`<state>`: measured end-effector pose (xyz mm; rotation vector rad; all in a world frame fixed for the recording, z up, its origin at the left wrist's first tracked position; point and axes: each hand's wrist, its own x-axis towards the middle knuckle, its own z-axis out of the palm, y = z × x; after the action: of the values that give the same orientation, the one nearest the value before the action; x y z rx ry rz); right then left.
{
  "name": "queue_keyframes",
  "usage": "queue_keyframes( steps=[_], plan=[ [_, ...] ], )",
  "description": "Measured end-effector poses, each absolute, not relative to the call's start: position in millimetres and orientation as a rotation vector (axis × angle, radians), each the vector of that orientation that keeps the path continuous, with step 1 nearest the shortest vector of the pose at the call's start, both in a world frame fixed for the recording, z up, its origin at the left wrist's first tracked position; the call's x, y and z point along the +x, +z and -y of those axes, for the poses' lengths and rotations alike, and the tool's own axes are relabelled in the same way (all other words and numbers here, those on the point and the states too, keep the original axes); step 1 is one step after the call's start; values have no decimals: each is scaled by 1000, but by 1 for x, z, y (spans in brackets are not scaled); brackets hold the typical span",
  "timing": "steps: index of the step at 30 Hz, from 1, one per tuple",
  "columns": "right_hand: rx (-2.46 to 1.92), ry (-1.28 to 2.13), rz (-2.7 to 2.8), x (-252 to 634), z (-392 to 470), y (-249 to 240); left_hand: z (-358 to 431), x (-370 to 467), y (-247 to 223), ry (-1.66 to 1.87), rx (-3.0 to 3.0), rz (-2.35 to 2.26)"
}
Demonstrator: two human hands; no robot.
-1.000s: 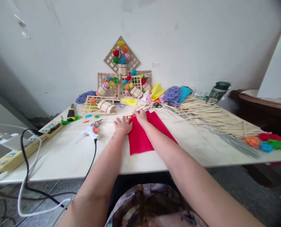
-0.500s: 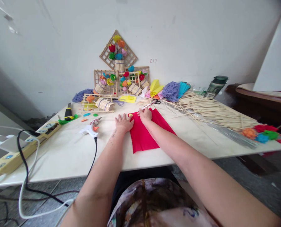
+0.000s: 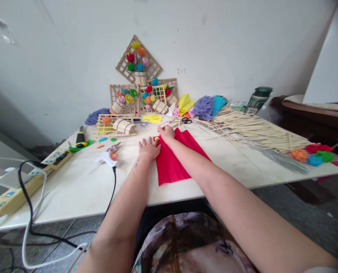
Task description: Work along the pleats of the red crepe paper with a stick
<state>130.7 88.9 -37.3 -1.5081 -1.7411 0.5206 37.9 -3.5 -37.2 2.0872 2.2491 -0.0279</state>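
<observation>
A red sheet of crepe-like paper (image 3: 173,167) lies on the table in front of me. My left hand (image 3: 149,148) is flat with its fingers spread, pressing on the paper's upper left edge. Beside its fingertips sits a small yellow round piece (image 3: 157,139) at the paper's corner. My right hand (image 3: 166,133) is closed around a slim white pen (image 3: 163,125) just above the paper's top edge. The pen's tip is too small to make out. Scissors (image 3: 186,121) with black handles lie just beyond that hand.
At left are a white glue gun (image 3: 107,158), a yellow-black utility knife (image 3: 80,139) and a power strip (image 3: 29,185) with cables. Stick lattices with paper flowers (image 3: 140,62) stand at the wall. Thin wooden sticks (image 3: 248,129) and a green bottle (image 3: 259,99) are at right.
My right hand has moved left along the paper's top edge with the pen, away from the scissors. The left hand holds its place, and the view has shifted slightly.
</observation>
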Motion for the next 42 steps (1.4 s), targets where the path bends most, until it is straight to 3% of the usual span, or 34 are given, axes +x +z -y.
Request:
queue_keyframes(
  steps=[8,24,42],
  plan=[
    [-1552,541,1642,157,-89,-47,7,50,-38,21,2114,-2245],
    [-1541,257,2078,144,-60,-34,5,48,-40,14,2103,-2248],
    [-1555,304,2006,146,-65,-39,7,46,-39,22,2118,-2277]
  ],
)
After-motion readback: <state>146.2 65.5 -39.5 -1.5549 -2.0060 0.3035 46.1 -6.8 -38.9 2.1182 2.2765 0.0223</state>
